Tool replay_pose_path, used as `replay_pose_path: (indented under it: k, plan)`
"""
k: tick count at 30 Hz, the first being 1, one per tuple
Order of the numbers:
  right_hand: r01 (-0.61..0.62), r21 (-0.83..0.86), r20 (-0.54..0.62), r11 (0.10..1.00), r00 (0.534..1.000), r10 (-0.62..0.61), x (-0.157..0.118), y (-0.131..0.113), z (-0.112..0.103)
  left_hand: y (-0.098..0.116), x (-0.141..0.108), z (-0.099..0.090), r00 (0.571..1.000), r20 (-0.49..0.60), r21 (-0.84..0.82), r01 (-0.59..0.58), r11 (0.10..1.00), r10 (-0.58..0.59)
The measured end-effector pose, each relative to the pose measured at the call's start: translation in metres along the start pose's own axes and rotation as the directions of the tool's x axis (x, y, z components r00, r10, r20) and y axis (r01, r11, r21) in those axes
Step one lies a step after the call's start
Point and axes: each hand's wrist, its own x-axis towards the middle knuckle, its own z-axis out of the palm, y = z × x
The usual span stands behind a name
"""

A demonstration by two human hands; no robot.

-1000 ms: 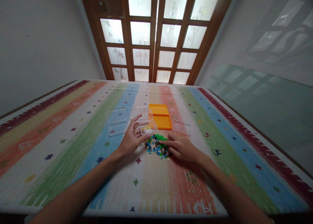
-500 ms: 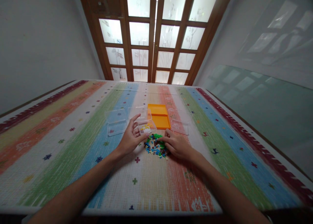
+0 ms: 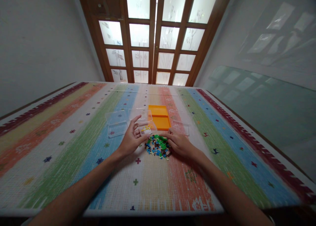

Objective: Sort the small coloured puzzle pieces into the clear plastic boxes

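Observation:
A pile of small toy building bricks (image 3: 158,147), green, blue, brown and cream, lies on the striped tablecloth between my hands. My left hand (image 3: 133,138) is at the pile's left side, fingers apart, index finger raised and thumb reaching toward the bricks. Just beyond it sits an open clear plastic box (image 3: 154,128) with yellow and white pieces inside. My right hand (image 3: 179,143) rests at the pile's right edge. Its index finger stretches left along the pile's far side while the other fingers curl. No brick shows in either hand.
An open orange case (image 3: 160,123) lies beyond the bricks. Another open clear box (image 3: 117,129) stands to the left, and a clear tray (image 3: 180,127) to the right. The patterned tablecloth (image 3: 118,186) covers the table. Wooden doors with frosted panes are behind it.
My right index finger has moved from over the green bricks to the far edge of the pile, uncovering more green ones. My left hand stays almost still.

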Motion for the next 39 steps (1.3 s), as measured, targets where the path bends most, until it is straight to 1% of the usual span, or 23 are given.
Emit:
replay_pose_path:
  k: [3,8,12,19,21,26,28,30,33,35,36,39]
  plan:
    - [0.0,0.04,0.031,0.999,1.0,-0.001,0.0,0.006,-0.003,0.002,-0.001,0.0,1.0,-0.013,0.02,0.014,1.0,-0.014]
    - [0.018,0.144,0.01,0.989,1.0,-0.02,-0.001,0.014,-0.012,0.003,-0.001,0.0,1.0,-0.012,0.03,0.022,0.999,-0.022]
    - [0.051,0.128,0.062,0.99,0.996,-0.059,-0.001,0.016,-0.016,0.002,-0.001,-0.001,1.0,0.014,0.021,0.004,1.0,-0.004]
    - [0.056,0.137,0.059,0.989,0.996,-0.065,-0.003,0.017,-0.017,0.001,0.0,-0.002,0.999,0.054,-0.005,0.001,1.0,-0.001]
    - [0.054,0.171,0.016,0.984,0.998,-0.058,-0.003,0.016,-0.018,0.0,-0.001,-0.002,0.998,0.058,-0.016,0.003,1.0,-0.002]
    - [0.058,0.297,-0.171,0.953,0.985,-0.007,-0.002,0.013,-0.017,0.001,-0.002,-0.001,0.997,0.071,-0.051,-0.008,0.999,0.012]
    - [0.06,0.387,-0.212,0.92,0.977,0.026,-0.002,0.011,-0.015,0.001,-0.003,0.0,0.997,0.082,-0.061,-0.005,0.998,0.01]
    - [0.044,0.516,-0.201,0.855,0.977,0.071,-0.003,0.007,-0.011,0.001,-0.004,0.0,0.994,0.107,-0.061,0.002,0.998,0.005]
    - [-0.037,0.701,-0.076,0.712,0.989,0.126,-0.005,-0.002,-0.006,0.0,-0.006,0.001,0.988,0.157,-0.057,0.015,0.998,-0.006]
    - [-0.067,0.764,-0.023,0.641,0.991,0.131,-0.005,-0.007,-0.003,0.0,-0.007,0.003,0.983,0.182,-0.045,0.018,0.999,-0.01]
    - [-0.06,0.784,-0.026,0.617,0.991,0.13,-0.005,-0.01,-0.002,0.0,-0.008,0.003,0.981,0.195,-0.038,0.016,0.999,-0.008]
    - [-0.001,0.823,-0.101,0.567,0.984,0.149,-0.004,-0.015,0.002,-0.001,-0.011,0.005,0.97,0.243,-0.022,-0.005,1.0,0.011]
